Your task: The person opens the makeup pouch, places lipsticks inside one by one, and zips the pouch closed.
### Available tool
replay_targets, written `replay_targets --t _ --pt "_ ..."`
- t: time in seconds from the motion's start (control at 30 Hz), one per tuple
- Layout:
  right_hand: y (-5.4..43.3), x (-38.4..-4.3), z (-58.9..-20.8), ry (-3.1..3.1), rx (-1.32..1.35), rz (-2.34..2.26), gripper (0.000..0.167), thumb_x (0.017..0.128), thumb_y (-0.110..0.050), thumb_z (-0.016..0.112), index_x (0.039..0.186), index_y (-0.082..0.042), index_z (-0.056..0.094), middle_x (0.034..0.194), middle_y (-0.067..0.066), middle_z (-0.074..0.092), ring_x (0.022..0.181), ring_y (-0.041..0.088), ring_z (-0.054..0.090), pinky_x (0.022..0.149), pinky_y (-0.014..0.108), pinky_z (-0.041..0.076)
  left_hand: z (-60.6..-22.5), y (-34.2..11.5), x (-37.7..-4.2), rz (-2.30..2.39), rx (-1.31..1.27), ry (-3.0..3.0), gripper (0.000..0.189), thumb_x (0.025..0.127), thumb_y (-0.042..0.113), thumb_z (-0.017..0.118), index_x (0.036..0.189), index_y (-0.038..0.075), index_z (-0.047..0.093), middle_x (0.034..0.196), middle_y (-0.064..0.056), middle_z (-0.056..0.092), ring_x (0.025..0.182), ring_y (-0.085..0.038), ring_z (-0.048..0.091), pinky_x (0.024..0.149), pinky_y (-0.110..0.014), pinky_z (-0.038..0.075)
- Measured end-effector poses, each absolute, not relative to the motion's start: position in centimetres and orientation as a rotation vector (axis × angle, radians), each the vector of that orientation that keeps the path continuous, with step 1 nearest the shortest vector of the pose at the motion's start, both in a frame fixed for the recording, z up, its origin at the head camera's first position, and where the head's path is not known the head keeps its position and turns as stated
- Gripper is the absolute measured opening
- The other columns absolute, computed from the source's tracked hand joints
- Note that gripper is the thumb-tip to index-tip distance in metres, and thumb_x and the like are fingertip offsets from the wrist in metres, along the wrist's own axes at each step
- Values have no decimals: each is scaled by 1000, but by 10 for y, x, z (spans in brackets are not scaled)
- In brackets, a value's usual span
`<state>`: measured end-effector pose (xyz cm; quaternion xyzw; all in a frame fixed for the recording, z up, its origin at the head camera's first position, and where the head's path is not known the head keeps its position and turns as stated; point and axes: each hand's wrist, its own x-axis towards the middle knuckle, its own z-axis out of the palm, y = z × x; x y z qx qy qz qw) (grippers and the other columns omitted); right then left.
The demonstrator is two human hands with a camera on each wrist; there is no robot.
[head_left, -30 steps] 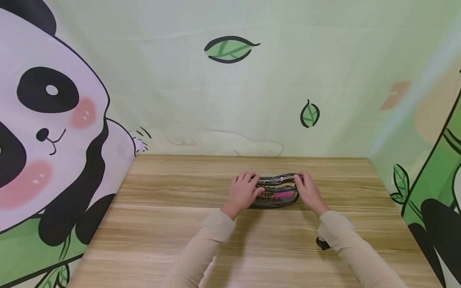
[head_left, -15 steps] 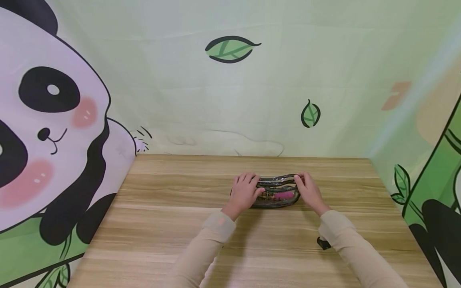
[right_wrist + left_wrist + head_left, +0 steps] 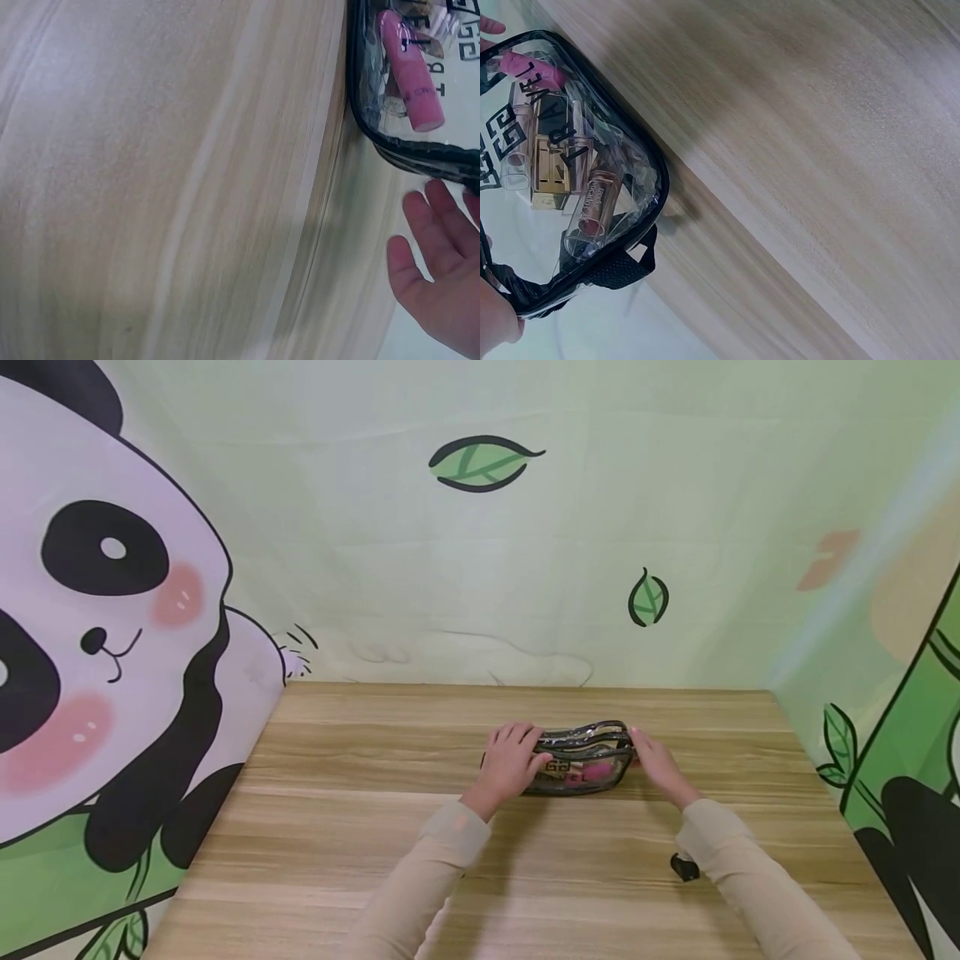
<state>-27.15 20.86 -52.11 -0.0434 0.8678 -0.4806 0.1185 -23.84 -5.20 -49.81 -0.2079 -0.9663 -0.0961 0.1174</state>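
Observation:
A clear cosmetic pouch (image 3: 581, 753) with black trim lies on the wooden table. My left hand (image 3: 510, 764) grips its left end, the thumb along the near side. Beyond its right end is my right hand (image 3: 662, 768); the right wrist view shows those fingers (image 3: 431, 232) spread and relaxed beside the black edge, holding nothing. Through the clear wall show a pink tube (image 3: 414, 79), a lipstick-like tube (image 3: 596, 202) and a gold case (image 3: 551, 172). A black fabric tab (image 3: 626, 268) sticks out from the pouch's left end. Most of my left hand is outside the left wrist view.
The wood-grain table (image 3: 337, 843) reaches back to a green cloth backdrop (image 3: 360, 543) with printed leaves and a panda (image 3: 112, 610). A small black object (image 3: 684, 867) sits by my right cuff.
My right hand has come off the pouch's top right corner and shifted slightly right. That end of the pouch now shows more fully. The left hand keeps its grip.

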Motion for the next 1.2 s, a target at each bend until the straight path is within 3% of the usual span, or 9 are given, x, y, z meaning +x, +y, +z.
replay_targets --t 0.13,0.27,0.37,0.63,0.77,0.9,1.0,1.2 --pt "210 -271 -524 2467 -68 -1443 67 95 -46 14 122 9 42 106 31 53 96 42 54 81 45 46 -499 -53 -238 -281 -619 -2826 45 90 46 38 123 17 48 120 0 50 115 -19 43 95 -38 33" --pt "212 -269 -524 2433 20 -1395 70 93 -50 12 107 8 49 95 26 57 90 39 56 68 36 45 -501 -53 -239 -259 -619 -2842 46 90 47 36 124 17 47 121 0 49 116 -18 42 96 -38 33" --pt "213 -268 -525 2370 60 -1384 73 91 -54 10 97 6 52 90 22 59 85 34 57 68 36 45 -503 -53 -240 -247 -615 -2858 47 90 48 35 125 18 46 123 0 49 117 -18 41 96 -38 32" --pt "213 -267 -535 2167 66 -1493 77 89 -58 7 94 4 52 79 8 60 74 20 59 62 32 46 -506 -54 -242 -254 -614 -2864 47 91 47 34 126 18 45 123 1 48 117 -18 41 96 -38 32" --pt "217 -266 -541 2056 59 -1535 81 85 -64 8 101 4 49 83 4 60 77 15 58 67 31 45 -505 -54 -241 -255 -618 -2854 47 91 47 35 126 17 46 122 1 49 117 -18 41 96 -38 32" --pt "220 -266 -548 1907 69 -1620 73 83 -67 17 100 -4 49 87 1 58 83 13 56 73 30 44 -504 -53 -240 -270 -618 -2863 47 91 47 36 127 17 45 123 1 49 117 -18 41 96 -39 32" --pt "219 -265 -548 1829 111 -1690 58 87 -61 23 94 -10 50 88 -1 56 85 13 54 75 29 43 -503 -53 -239 -277 -616 -2875 47 91 47 35 127 17 44 124 1 48 117 -18 41 97 -39 31" --pt "218 -263 -544 1697 156 -1807 40 95 -39 24 85 -15 55 86 -3 57 85 12 53 80 30 42 -503 -54 -240 -278 -613 -2876 48 91 47 35 127 17 44 124 1 48 117 -18 41 97 -38 31"
